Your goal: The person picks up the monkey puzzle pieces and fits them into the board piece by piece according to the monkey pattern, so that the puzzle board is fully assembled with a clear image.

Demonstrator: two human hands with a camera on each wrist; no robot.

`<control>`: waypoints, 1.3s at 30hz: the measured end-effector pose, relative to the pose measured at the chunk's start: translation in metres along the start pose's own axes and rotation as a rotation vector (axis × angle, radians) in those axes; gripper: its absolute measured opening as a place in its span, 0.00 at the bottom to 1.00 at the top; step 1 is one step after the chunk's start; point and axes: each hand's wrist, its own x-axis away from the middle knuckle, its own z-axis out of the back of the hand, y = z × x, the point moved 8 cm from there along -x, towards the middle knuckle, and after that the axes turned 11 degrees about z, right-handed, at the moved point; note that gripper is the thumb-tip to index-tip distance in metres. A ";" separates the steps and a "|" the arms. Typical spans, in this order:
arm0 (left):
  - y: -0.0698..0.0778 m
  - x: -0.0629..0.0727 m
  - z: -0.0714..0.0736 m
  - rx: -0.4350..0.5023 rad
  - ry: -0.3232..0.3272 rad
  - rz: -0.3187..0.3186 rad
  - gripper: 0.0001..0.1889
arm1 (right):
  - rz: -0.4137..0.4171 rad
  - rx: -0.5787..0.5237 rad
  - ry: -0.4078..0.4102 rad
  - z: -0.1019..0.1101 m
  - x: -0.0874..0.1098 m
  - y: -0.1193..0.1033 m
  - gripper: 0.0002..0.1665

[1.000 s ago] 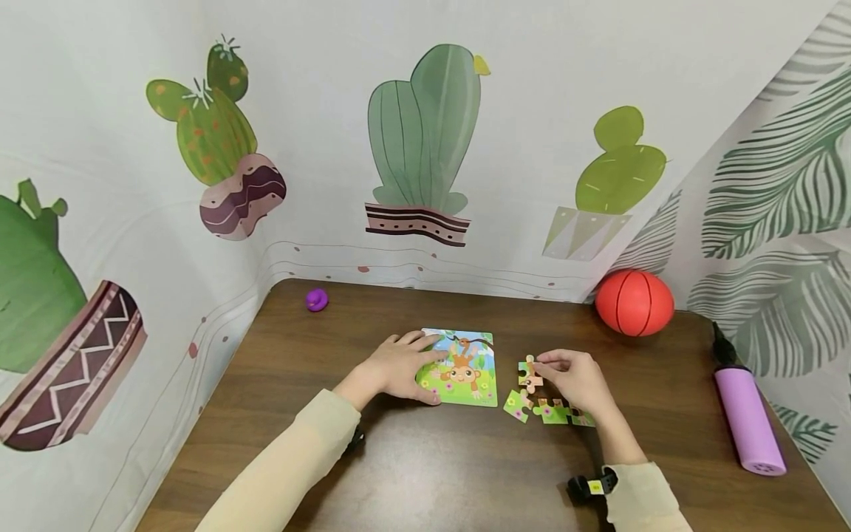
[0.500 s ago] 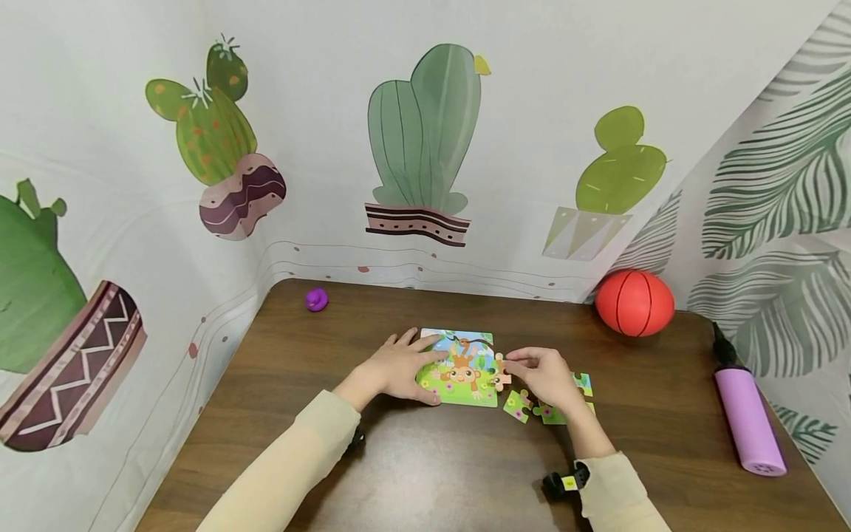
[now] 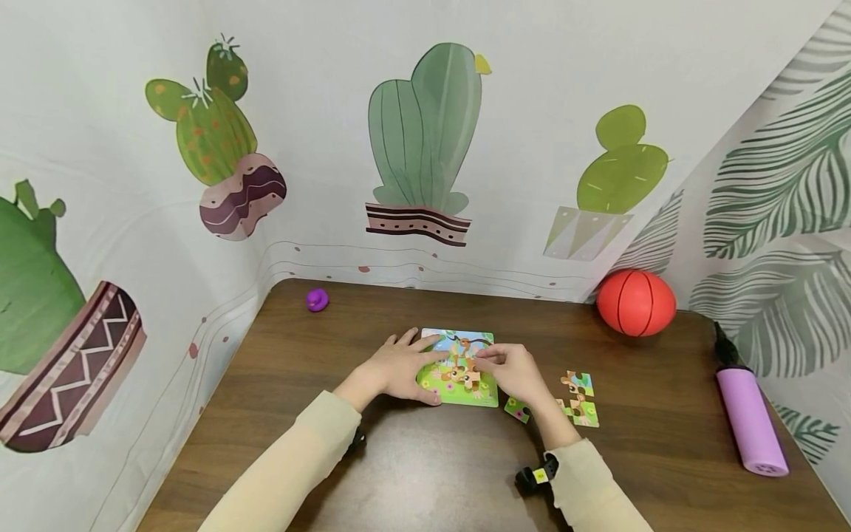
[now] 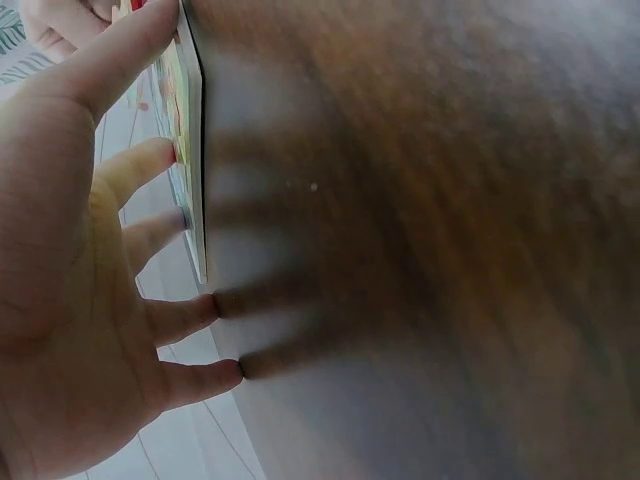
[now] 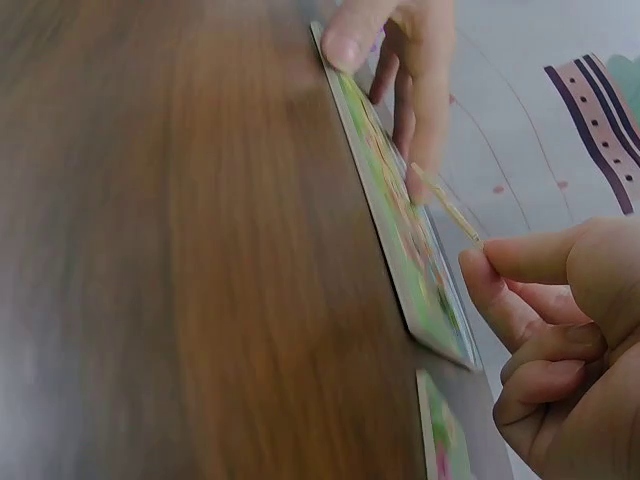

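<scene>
A square puzzle board (image 3: 482, 397) with a monkey picture lies flat on the table. My left hand (image 3: 402, 369) rests spread at its left side, thumb and two fingertips on the board; in the left wrist view this hand (image 4: 80, 270) has its other fingertips on the table. Between thumb and index finger, my right hand (image 3: 518, 372) pinches a puzzle piece (image 3: 470, 378) over the board. The right wrist view shows that piece (image 5: 448, 208) edge-on, tilted and raised above the board (image 5: 380, 220). Loose puzzle pieces (image 3: 583, 410) lie to the right, partly hidden by the right forearm.
Another loose piece (image 3: 517, 410) lies just right of the board's lower corner. A purple rubber duck (image 3: 317, 299) sits at the back left of the brown table (image 3: 412, 473). At the right are a red ball (image 3: 636, 303) and a purple hand pump (image 3: 751, 421).
My right hand has carried the pinched piece leftward from the loose pieces to above the board. More of the loose pieces now show. The left hand has stayed in place.
</scene>
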 end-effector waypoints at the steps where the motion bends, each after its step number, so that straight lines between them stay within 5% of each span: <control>1: 0.000 0.000 0.000 0.001 -0.001 -0.001 0.49 | -0.003 -0.001 0.003 -0.002 -0.002 -0.001 0.09; 20: 0.000 0.001 0.000 -0.011 0.002 -0.001 0.49 | -0.149 0.013 0.037 -0.020 -0.015 0.007 0.08; 39: 0.002 0.000 0.000 -0.027 -0.021 0.015 0.47 | -0.122 0.057 0.048 -0.010 -0.011 0.008 0.11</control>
